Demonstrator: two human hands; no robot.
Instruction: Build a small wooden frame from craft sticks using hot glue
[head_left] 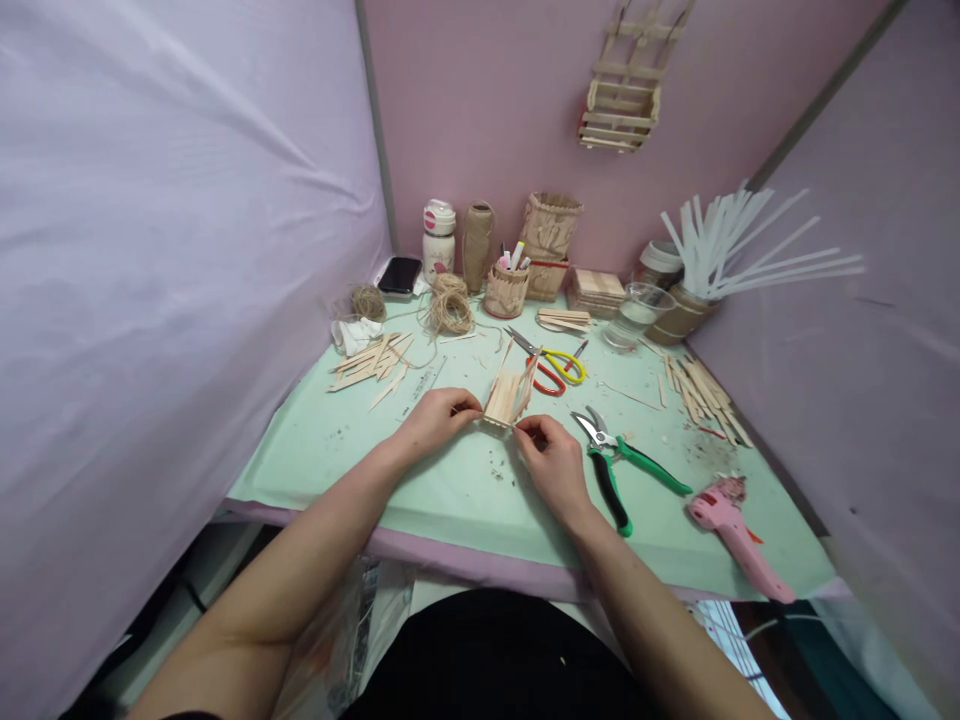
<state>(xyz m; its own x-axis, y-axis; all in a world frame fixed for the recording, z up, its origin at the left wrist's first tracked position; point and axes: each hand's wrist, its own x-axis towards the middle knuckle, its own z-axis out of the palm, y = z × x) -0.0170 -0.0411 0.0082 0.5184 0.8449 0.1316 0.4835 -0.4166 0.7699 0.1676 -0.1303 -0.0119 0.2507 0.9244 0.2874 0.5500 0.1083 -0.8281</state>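
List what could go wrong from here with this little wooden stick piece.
The small stick frame looks slender where the left hand and right hand pinch its near corners; uneven pressure might twist or crack it.

The green-handled pruners lie with blades apart just beside the right hand, so a sideways move could meet an edge.

The pink glue gun has its handle at the table's front edge and might get knocked off.

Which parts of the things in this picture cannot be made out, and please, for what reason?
All in the head view:
- Small stick frame: underside hidden, as it faces down.
- Pens: lower ends hidden by their cup.
- Hanging wooden rack: top cut off by the upper edge.
- Ruler: markings too small and faint.
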